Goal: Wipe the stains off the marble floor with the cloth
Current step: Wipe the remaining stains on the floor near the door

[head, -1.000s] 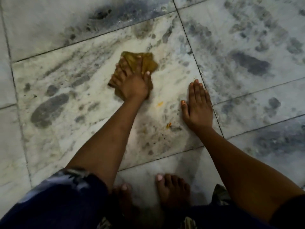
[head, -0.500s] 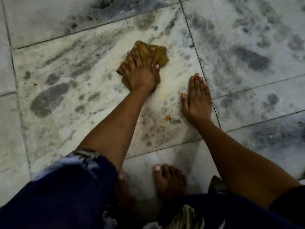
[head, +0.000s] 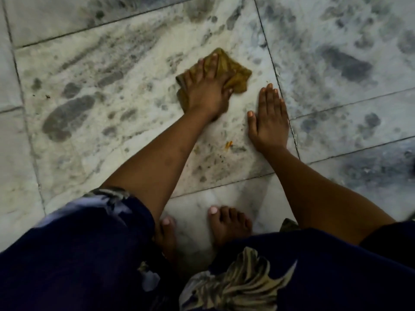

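A crumpled mustard-yellow cloth point(head: 238, 75) lies on the white marble floor point(head: 125, 70), which has dark grey veins and smudges. My left hand point(head: 207, 90) presses down on the cloth, fingers spread over it, covering its left half. My right hand point(head: 269, 118) rests flat on the floor just right of the cloth, fingers together, holding nothing. A small orange stain point(head: 228, 144) and dark specks point(head: 213, 160) mark the tile between my two forearms.
My bare feet point(head: 229, 223) stand on the near tile, below the hands. Dark blue patterned clothing point(head: 89, 254) fills the bottom of the view. Grout lines point(head: 276, 79) cross the floor; a large grey blotch point(head: 67, 117) lies to the left.
My left hand has slid the cloth to the right, close to my right hand. The right hand stays planted on the floor.
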The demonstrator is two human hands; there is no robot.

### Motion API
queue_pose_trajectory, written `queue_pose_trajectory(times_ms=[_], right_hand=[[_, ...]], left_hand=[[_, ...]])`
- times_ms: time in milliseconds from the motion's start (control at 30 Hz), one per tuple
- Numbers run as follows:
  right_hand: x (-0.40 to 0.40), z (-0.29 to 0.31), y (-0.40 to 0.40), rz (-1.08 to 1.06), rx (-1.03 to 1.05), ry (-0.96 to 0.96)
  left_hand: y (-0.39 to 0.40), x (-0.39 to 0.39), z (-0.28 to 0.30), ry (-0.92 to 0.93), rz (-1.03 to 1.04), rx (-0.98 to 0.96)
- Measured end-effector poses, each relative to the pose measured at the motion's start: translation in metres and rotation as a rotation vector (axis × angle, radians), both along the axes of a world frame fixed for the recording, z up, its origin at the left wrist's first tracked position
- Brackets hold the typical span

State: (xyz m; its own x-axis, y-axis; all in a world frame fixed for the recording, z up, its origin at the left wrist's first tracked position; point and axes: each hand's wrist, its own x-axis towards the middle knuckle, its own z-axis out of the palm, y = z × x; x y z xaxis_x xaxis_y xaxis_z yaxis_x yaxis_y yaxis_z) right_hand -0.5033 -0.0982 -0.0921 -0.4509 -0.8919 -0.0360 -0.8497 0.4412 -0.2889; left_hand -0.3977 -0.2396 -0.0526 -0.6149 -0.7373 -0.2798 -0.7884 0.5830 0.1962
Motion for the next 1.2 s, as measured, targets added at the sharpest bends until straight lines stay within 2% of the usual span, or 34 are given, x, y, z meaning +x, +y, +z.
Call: queue_pose_trajectory(times_ms=[100,200,300,367,400,567,667,767,833,900,967,1100,1200], right_hand=[[-0.001,0.001,0.000,-0.008,0.000,-0.025],[0.000,0.001,-0.001,-0.016,-0.027,-0.046],[0.000,0.002,-0.001,-0.029,-0.016,-0.076],[0.000,0.002,0.000,-0.027,-0.015,-0.058],[-0.001,0.002,0.000,-0.021,-0.015,-0.053],[-0.002,0.000,0.001,-0.011,-0.019,-0.058],[-0.002,0.001,-0.001,-0.036,-0.036,-0.081],[-0.002,0.002,0.000,-0.033,-0.038,-0.095],[-0.002,0.002,0.000,-0.032,-0.032,-0.087],[0.000,0.002,0.000,-0.028,-0.037,-0.080],[-0.001,0.001,0.001,-0.026,-0.031,-0.082],[-0.001,0.001,0.001,-0.032,-0.025,-0.084],[0.000,0.002,0.000,-0.039,-0.053,-0.088]], left_hand=[[0.006,0.008,-0.005,0.050,-0.064,-0.017],[0.058,0.056,-0.013,0.113,-0.186,-0.036],[0.101,0.102,-0.018,0.130,-0.485,-0.068],[0.081,0.110,-0.019,0.116,-0.648,-0.060],[0.066,0.105,-0.018,0.098,-0.646,-0.054],[0.012,0.030,-0.010,0.021,-0.096,-0.023],[0.049,0.015,-0.011,0.060,0.016,-0.041],[0.119,0.059,-0.014,0.135,-0.107,-0.056],[0.140,0.097,-0.016,0.141,-0.317,-0.052],[0.120,0.121,-0.021,0.136,-0.554,-0.093],[0.082,0.124,-0.023,0.110,-0.566,-0.103],[0.018,0.070,-0.013,0.019,-0.063,-0.099],[0.032,0.031,-0.010,0.039,0.108,-0.081]])
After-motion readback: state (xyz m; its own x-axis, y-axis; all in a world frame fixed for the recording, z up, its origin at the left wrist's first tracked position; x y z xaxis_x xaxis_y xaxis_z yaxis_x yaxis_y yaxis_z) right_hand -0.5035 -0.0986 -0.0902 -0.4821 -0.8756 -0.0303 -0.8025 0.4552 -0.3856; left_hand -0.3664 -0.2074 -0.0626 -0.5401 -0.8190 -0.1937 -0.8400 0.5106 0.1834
